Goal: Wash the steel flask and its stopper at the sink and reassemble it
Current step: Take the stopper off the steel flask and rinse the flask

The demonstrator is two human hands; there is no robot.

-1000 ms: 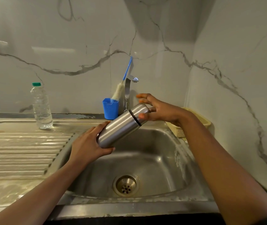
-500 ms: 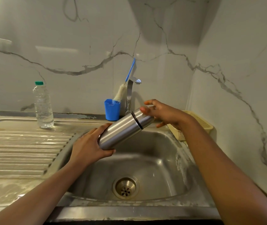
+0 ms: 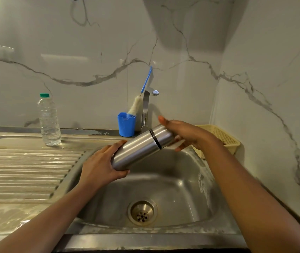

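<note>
Flask (image 3: 136, 150) is held tilted above the sink (image 3: 182, 181), cap end raised to the right, near the tap (image 3: 146, 106). Base is gripped by the left hand (image 3: 100, 166), fingers wrapped round. Cap (image 3: 161, 136) is seated on the body and clasped by the right hand (image 3: 187, 134), thumb above, fingers beneath.

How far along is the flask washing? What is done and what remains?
Done: nothing visible; the flask is closed, cap seated at the dark seam. In hand: the left hand grips the base and the right hand grips the cap, flask tilted over the sink, probably to open it. Left: the tap shows no water and the brush stands in its blue cup, so opening, washing and reassembly remain.
</note>
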